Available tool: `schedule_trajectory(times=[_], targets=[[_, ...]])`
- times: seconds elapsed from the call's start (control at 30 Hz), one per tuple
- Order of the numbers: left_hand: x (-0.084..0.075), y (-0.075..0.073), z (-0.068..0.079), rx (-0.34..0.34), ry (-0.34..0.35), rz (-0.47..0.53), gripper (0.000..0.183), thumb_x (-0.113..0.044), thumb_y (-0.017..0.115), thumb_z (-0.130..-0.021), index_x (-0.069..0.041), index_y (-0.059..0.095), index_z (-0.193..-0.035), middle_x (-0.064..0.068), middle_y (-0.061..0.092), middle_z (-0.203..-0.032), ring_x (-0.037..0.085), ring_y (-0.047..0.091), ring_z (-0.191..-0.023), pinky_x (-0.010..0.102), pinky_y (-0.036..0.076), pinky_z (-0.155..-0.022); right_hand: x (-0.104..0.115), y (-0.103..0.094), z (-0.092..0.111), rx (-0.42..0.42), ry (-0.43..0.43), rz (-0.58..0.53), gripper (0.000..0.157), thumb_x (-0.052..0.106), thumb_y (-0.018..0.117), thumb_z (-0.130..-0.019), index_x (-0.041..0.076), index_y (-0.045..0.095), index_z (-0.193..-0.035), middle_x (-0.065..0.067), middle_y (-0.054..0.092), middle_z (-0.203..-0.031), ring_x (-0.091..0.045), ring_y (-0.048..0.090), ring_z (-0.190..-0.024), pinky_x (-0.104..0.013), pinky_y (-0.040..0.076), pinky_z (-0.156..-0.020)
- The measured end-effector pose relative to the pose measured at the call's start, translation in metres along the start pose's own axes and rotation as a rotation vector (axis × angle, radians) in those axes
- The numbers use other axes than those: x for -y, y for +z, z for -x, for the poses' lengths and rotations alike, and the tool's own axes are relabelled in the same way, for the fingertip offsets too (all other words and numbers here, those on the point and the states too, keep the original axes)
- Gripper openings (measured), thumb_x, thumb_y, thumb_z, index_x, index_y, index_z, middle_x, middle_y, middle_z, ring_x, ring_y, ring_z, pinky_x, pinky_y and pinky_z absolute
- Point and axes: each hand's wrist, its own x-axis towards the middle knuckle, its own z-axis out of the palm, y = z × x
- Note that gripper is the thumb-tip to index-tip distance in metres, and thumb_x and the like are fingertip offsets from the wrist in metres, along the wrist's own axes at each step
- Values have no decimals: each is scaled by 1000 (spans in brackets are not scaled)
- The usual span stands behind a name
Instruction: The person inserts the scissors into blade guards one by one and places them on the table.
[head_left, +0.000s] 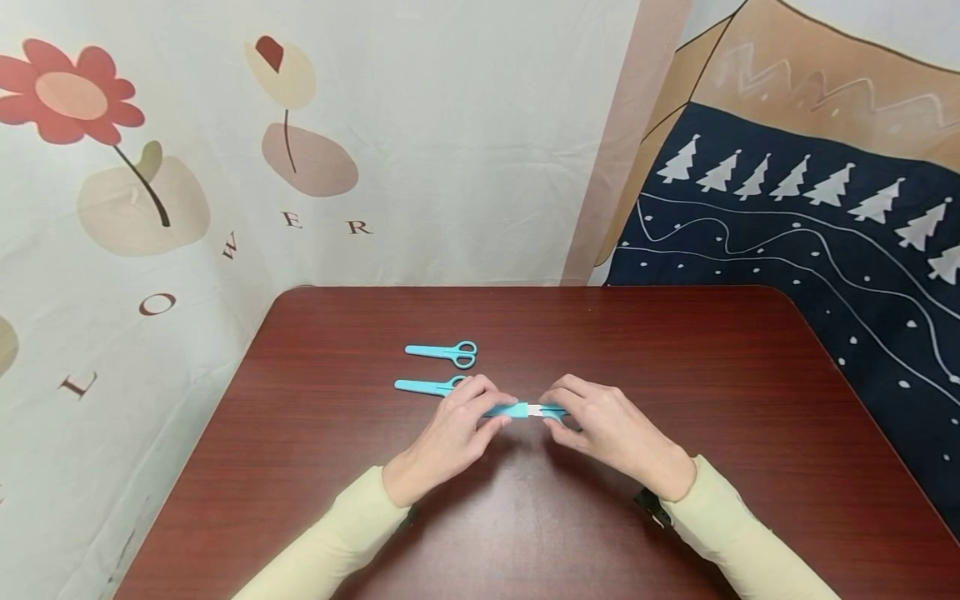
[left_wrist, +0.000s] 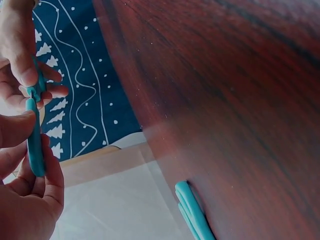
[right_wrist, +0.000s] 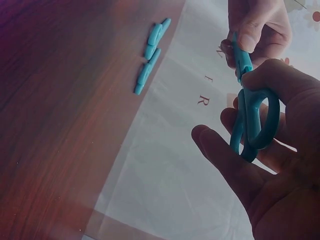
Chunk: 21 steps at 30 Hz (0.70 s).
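My left hand [head_left: 456,423] pinches the turquoise blade cover [head_left: 519,410] of a pair of scissors between thumb and fingers. Opposite it, my right hand [head_left: 613,427] grips the turquoise handle of the scissors [right_wrist: 270,120]. A short stretch of pale blade [head_left: 535,410] shows between cover and handle, the rest lying inside the cover. In the left wrist view the cover [left_wrist: 36,142] points away from the handle. Both hands are over the middle of the table, and the left one partly hides a second pair of scissors [head_left: 423,387] behind it.
A third pair of turquoise scissors [head_left: 431,352] lies farther back on the dark red wooden table [head_left: 675,350], its blades covered. Behind the table hangs a pale cloth [head_left: 465,150] with flowers and letters; a navy cloth [head_left: 750,221] with white trees is at right.
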Motion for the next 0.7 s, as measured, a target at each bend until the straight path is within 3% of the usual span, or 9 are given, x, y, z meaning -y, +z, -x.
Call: schedule_trajectory(times=[0.7], targets=[[-3,0,-3,13,23,-19,21,-5,80,-89,-9,76,-109,-2,60,-96,16,53,-86,30,46,-77,0,1,1,-18,-18,-15,21,9,81,-86,10,72,-105,4,65,-101,-6,64,-76,-20,56,-69]])
